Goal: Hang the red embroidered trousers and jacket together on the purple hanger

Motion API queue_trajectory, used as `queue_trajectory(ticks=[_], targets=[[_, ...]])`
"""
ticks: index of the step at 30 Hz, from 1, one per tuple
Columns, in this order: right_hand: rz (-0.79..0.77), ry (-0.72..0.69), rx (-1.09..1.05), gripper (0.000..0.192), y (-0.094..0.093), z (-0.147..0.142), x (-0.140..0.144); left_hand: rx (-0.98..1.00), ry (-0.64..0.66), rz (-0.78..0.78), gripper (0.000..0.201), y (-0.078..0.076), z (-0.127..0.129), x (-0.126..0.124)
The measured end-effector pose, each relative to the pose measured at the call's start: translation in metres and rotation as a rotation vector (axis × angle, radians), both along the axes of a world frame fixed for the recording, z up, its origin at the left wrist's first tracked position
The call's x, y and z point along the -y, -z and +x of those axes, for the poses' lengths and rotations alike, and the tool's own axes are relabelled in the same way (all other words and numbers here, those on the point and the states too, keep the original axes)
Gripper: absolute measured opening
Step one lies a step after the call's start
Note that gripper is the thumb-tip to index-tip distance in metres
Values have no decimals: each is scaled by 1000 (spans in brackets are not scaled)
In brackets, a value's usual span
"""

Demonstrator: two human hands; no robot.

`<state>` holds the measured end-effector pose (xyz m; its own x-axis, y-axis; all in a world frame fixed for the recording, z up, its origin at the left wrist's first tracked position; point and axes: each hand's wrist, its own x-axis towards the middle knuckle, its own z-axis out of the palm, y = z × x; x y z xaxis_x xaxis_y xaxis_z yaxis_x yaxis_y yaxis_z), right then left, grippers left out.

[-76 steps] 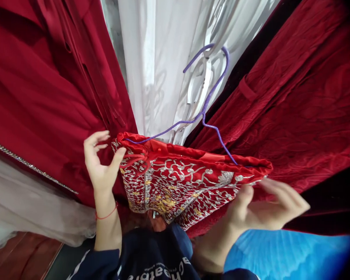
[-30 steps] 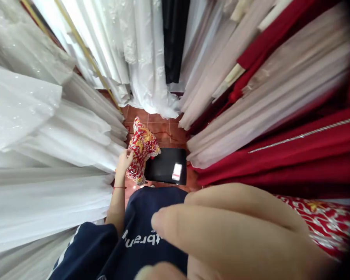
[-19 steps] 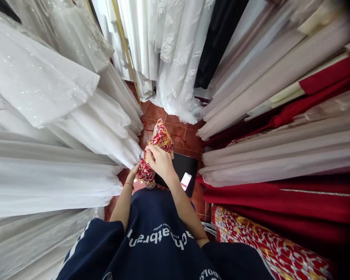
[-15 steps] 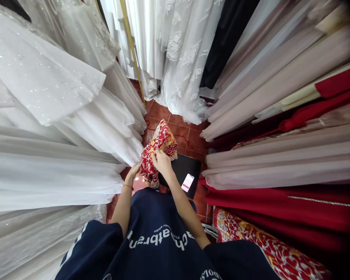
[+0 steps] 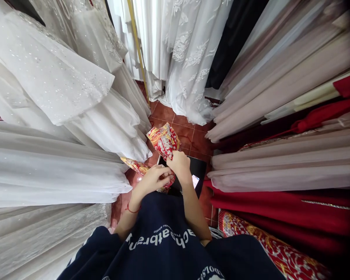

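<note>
Head view: right hand [image 5: 179, 166] closed on the red-and-gold patterned cloth [image 5: 164, 140], over the black surface [image 5: 198, 167]. Left hand [image 5: 154, 179] beside it, fingers bent, over the same cloth; whether it grips, cannot tell. Versus 0.5 s ago: left hand has shifted from the cloth's left edge to the right hand; cloth now bunched, one part beyond the hands, another out left near the white skirts [image 5: 105, 132]. Phone [image 5: 195, 181] now partly behind right forearm.
</note>
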<state>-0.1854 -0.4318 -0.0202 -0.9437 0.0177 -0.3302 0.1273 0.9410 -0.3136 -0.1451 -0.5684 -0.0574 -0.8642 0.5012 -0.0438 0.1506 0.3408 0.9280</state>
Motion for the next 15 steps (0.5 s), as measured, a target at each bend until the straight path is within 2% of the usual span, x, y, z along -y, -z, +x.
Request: queue_trajectory(ticks=[2,3,4,7,9,11,15], targets=[[-13,24,-59,28,4,4,-13,20,58,8,20,-2,-4,9],[-35,35,-81,27,5,6,-20,25,39,12,24,0,-7,17],[-68,40,-104,26,4,10,-27,24,-20,14,27,4,-12,26],[-201,26,-232,23,-8,26,-52,-17,-319,-14,27,26,-28,47],[-279,-11,-348,20,-22,43,-69,-64,-414,-69,37,44,-39,49],[-349,-80,-448,19,-39,64,-83,-107,-363,-99,46,57,-48,39],[-539,-313,-580,25,-67,107,-102,-147,-176,-49,30,66,-57,-2]])
